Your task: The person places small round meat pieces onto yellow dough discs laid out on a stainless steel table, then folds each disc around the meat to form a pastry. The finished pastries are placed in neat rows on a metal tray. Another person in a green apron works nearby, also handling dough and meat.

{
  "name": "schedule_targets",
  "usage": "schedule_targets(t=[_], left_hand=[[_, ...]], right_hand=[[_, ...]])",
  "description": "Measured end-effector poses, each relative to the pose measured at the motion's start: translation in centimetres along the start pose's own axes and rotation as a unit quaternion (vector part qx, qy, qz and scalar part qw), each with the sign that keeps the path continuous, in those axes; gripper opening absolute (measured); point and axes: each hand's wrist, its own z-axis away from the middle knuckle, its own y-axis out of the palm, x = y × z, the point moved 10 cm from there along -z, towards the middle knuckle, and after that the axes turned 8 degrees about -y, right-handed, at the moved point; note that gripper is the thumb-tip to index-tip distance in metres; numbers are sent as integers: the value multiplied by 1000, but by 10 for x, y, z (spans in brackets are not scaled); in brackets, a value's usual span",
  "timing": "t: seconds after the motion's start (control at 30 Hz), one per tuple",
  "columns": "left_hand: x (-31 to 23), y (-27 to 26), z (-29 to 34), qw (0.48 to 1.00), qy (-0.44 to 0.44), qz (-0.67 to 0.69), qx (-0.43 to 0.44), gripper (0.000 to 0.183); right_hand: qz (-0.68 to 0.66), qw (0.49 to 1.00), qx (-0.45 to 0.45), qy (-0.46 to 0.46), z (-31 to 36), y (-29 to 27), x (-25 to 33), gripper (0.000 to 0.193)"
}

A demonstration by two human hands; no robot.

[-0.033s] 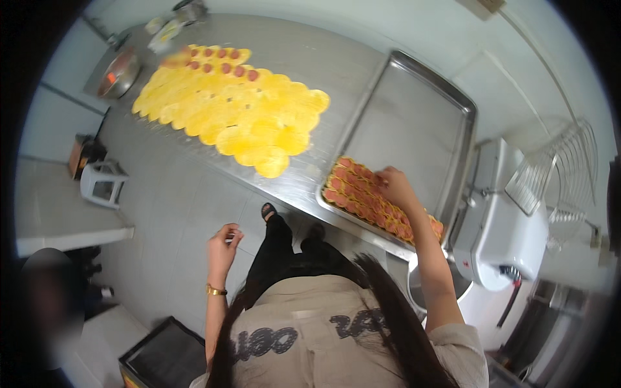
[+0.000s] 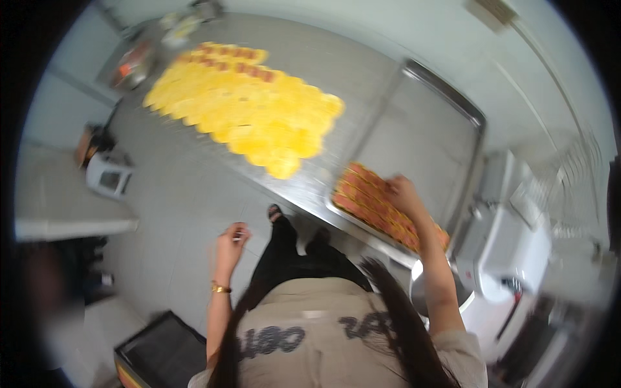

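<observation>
My right hand [image 2: 401, 193] is at the edge of a block of tightly packed yellow dough pieces with pinkish-red sausage slices [image 2: 369, 197]. Its fingers are bent together and touch or hover just over the top row; blur hides anything between them. The block lies along the near side of a large metal baking tray [image 2: 479, 116]. Low over the floor, away from the table, my left hand [image 2: 234, 238] has curled fingers, and whether a small thing is in them is unclear. Overlapping flat yellow dough rounds [image 2: 246, 113] cover the table's left part, with sausage slices [image 2: 255, 71] along their far rows.
The steel table [image 2: 304, 45] carries a metal bowl [image 2: 132, 68] at its far left. A white machine with a wire guard [image 2: 498, 239] stands right of the tray. A white bucket [image 2: 424, 288] is under my right arm. A black crate [image 2: 162, 352] sits at lower left.
The whole view has shifted slightly and is more blurred. My right hand stays by the packed pieces in the tray; my left hand remains low over the floor.
</observation>
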Motion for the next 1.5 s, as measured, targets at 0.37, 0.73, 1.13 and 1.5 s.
schedule_targets(t=[0.37, 0.73, 1.13, 1.5], left_hand=[[15, -2, 3, 995, -13, -100, -19, 24], [71, -6, 8, 984, -109, -138, -30, 24], [68, -25, -23, 995, -45, -81, -36, 28], [69, -24, -9, 985, -56, -163, 28, 24]], right_hand=[[-55, 996, 27, 71, -10, 0, -51, 28], [-41, 998, 34, 44, -11, 5, -41, 22], [-215, 967, -35, 135, -5, -7, -56, 24], [-158, 978, 7, 139, -13, -1, -49, 35]])
